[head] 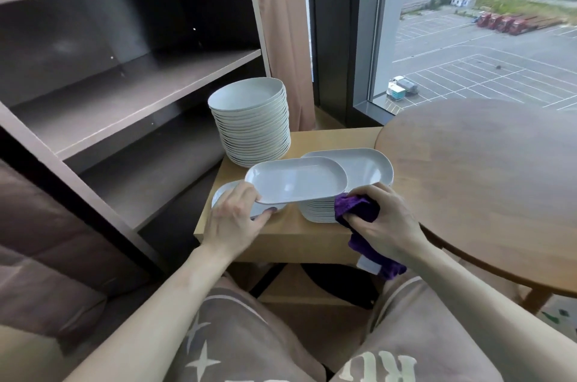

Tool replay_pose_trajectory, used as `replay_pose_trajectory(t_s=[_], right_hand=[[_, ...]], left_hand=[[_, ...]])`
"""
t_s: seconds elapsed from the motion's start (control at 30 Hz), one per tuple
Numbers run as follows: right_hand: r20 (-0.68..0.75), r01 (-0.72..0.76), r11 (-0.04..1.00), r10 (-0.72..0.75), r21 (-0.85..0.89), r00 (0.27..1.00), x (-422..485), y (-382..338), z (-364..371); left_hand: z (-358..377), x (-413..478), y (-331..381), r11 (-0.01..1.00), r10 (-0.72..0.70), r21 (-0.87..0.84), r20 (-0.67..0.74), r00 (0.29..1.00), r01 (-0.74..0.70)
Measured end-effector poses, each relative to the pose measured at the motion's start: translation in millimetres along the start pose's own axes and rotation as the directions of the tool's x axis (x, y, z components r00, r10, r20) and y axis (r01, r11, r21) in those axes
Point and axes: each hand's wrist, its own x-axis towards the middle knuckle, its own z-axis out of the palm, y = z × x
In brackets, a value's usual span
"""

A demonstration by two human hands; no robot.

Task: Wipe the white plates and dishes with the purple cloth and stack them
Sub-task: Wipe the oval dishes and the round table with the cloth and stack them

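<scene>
We see the left hand (pixel 234 219) curled round the left end of a white oblong ceramic dish (pixel 296 178) over the small light-wood table (pixel 271 235). The right hand (pixel 387 219) clenches a bunched purple cloth (pixel 359 210) at the dish's near right corner, above a stack of matching dishes (pixel 359 166). A tall stack of round white plates (pixel 253 122) stands far left.

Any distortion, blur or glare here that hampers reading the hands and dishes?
Head view: wide-angle bends the shelf unit and window frame; the top right outside is smeared; daylight even, no harsh glare; the oblong dish in the left hand and purple cloth in the right hand are sharp.
</scene>
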Motion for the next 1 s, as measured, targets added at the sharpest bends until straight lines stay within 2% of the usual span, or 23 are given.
replay_pose_trajectory(t_s=[0.17, 0.33, 0.5, 0.77, 1.0], right_hand=[[0.015, 0.034, 0.999, -0.034, -0.006, 0.999, -5, -1, 6], [0.019, 0.050, 0.999, -0.051, 0.013, 0.999, -8, -1, 8], [0.016, 0.042, 0.999, -0.043, 0.028, 0.999, -9, -3, 11], [0.005, 0.026, 0.999, -0.026, 0.042, 1.000, -9, -4, 8], [0.012, 0.025, 0.997, -0.026, 0.067, 1.000, -8, -7, 8]], left_hand=[[1, -17, -22, 0.998, -0.070, -0.006, -0.071, 0.995, 0.070], [-1, -34, -58, 0.963, -0.263, -0.082, -0.102, 0.959, 0.255], [8, -43, -85, 0.901, -0.427, -0.117, -0.068, 0.902, 0.418], [33, -53, -82, 0.867, -0.494, -0.025, 0.100, 0.864, 0.498], [39, -55, -84, 0.854, -0.514, -0.005, 0.143, 0.846, 0.520]])
